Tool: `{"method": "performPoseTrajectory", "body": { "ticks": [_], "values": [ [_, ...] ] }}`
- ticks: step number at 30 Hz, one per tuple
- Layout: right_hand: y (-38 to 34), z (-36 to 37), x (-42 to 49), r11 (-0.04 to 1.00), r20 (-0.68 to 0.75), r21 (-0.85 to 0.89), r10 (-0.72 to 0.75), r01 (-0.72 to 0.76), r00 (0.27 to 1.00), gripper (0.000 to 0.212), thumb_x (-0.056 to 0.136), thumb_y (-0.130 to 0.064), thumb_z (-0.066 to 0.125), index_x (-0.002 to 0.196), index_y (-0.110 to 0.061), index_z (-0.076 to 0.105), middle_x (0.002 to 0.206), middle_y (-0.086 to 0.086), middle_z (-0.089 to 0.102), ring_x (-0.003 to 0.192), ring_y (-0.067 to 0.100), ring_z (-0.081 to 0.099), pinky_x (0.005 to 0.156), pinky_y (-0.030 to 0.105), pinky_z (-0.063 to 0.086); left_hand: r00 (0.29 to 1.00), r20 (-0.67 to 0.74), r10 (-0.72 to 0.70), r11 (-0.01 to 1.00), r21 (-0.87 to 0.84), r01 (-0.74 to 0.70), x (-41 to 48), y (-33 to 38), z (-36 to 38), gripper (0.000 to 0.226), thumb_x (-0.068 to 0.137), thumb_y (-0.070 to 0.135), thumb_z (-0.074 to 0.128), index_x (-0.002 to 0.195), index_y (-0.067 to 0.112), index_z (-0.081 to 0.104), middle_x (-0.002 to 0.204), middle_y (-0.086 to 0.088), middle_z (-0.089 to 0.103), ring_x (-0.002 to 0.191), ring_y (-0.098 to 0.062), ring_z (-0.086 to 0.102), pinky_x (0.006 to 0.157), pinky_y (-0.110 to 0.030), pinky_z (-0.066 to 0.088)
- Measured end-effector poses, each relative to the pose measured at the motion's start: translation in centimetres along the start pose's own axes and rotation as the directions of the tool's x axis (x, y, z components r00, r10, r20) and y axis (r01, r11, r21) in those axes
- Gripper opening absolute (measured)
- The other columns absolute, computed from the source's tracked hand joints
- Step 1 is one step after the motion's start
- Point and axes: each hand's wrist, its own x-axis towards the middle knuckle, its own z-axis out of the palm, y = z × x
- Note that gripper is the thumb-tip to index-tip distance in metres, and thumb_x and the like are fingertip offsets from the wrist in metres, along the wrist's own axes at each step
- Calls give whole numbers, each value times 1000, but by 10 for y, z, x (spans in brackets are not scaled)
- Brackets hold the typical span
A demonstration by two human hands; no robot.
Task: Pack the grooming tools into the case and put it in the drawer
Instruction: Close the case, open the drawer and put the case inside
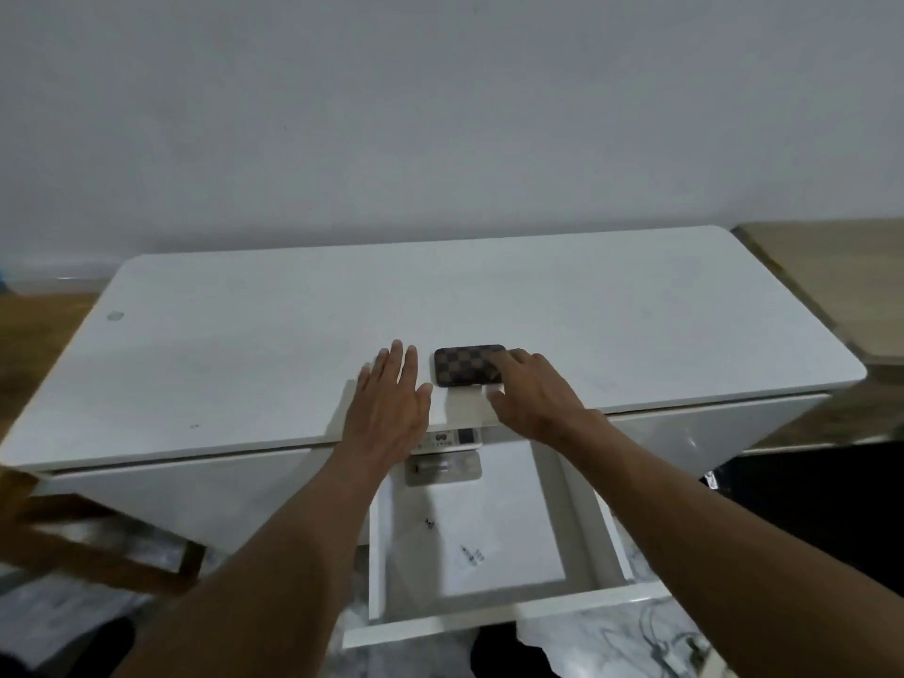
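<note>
— Fingers [397,357] of the left hand [391,398] lie straight and a little apart, flat over the white desk top [244,364], gripping nothing. Anything further left?

— Yes: a small round mark [115,316] on the desk's far left corner, and below that edge a brown wooden frame [98,555], blurred, beside the desk.

— And the case?

— A brown checkered case [462,367] lies closed and flat on the desk, near the front edge, just beside the left hand's fingertips. The right hand [533,393] rests on its right end, fingers curled over the top and thumb out along the near side; whether it is truly clamped I cannot tell.

— Is the drawer open?

— The white drawer [601,530] stands pulled out under the desk, between the two forearms. A small dark speck and a few faint marks lie on its floor, and a metal plate [442,469] sits at its back. Both forearms cross above its sides.

— On the right?

— A wooden surface [831,281] beyond the desk's right corner.
</note>
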Motion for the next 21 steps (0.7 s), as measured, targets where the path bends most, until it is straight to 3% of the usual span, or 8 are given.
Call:
{"method": "performPoseTrajectory", "body": {
  "ticks": [4,7,9,21],
  "values": [
    [4,4,29,997,47,-31,-70,71,996,53,84,-20,57,135,-17,42,135,6,49,122,31,45,100,45,45,998,49,-31,998,63,28,6,-4,17,58,103,37,23,153,9,16,161,-14,12,148,-31,13,118,-48,14],
    [7,8,43,991,114,-68,-103,111,988,68,83,-27,61,143,-15,33,147,7,39,132,31,37,107,46,40,994,77,-77,996,60,72,5,-5,27,65,97,43,13,148,7,32,156,-17,29,143,-34,29,112,-54,27],
    [9,10,52,986,153,-97,-121,137,981,74,83,-30,62,146,-16,28,152,7,34,135,30,34,109,46,37,995,47,-88,994,72,85,5,-4,33,63,98,42,17,145,6,39,151,-17,37,139,-35,36,109,-55,33],
    [15,15,74,985,237,-96,-120,146,964,61,79,-42,62,130,-16,43,127,7,50,112,32,48,98,43,44,994,1,-110,989,98,109,5,-3,40,59,98,39,23,147,9,37,153,-14,36,141,-31,35,112,-52,30]
  ]
}}
